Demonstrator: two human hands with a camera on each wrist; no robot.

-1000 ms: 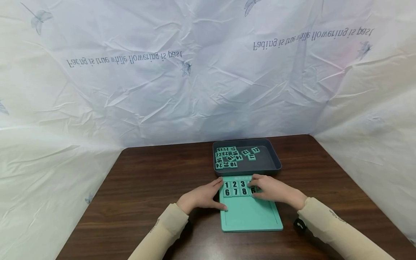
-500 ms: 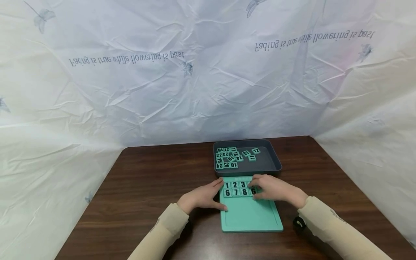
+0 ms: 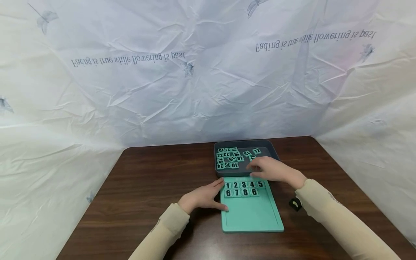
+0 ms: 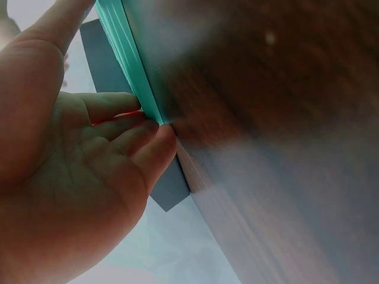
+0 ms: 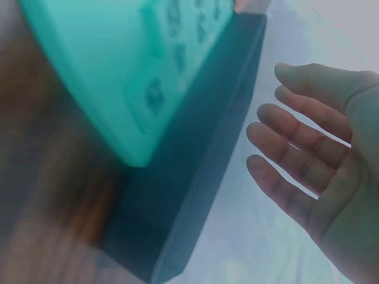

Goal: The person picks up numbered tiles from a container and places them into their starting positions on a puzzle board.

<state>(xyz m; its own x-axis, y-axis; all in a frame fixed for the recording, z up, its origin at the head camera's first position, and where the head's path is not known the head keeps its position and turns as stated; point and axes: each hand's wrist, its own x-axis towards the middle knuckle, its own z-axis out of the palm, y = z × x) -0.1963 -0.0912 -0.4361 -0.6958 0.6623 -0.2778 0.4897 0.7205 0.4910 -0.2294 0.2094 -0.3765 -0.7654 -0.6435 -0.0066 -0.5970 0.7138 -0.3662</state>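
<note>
A mint-green board (image 3: 251, 216) lies on the table with two rows of number tiles at its top. The upper row reads 1 to 5; below it are 6, 7, 8 and a tile (image 3: 254, 192) that looks like a 6 in the head view. My left hand (image 3: 203, 195) rests along the board's left edge, fingers and thumb spread; the left wrist view shows its fingertips at the green side (image 4: 135, 65). Over the near right side of the dark grey tray (image 3: 260, 169) hovers my right hand (image 3: 271, 169), fingers loosely extended and holding nothing. It partly covers the 11 tile.
Inside the tray lie several loose number tiles (image 3: 227, 155), mostly on the left, at mixed angles. The tray stands directly behind the board on the brown wooden table (image 3: 156, 180). A white printed sheet (image 3: 208, 90) hangs behind the table and at its sides.
My right hand has left the upper right of the board and moved up over the tray, uncovering the 4 and 5 tiles. My left hand has stayed at the board's edge.
</note>
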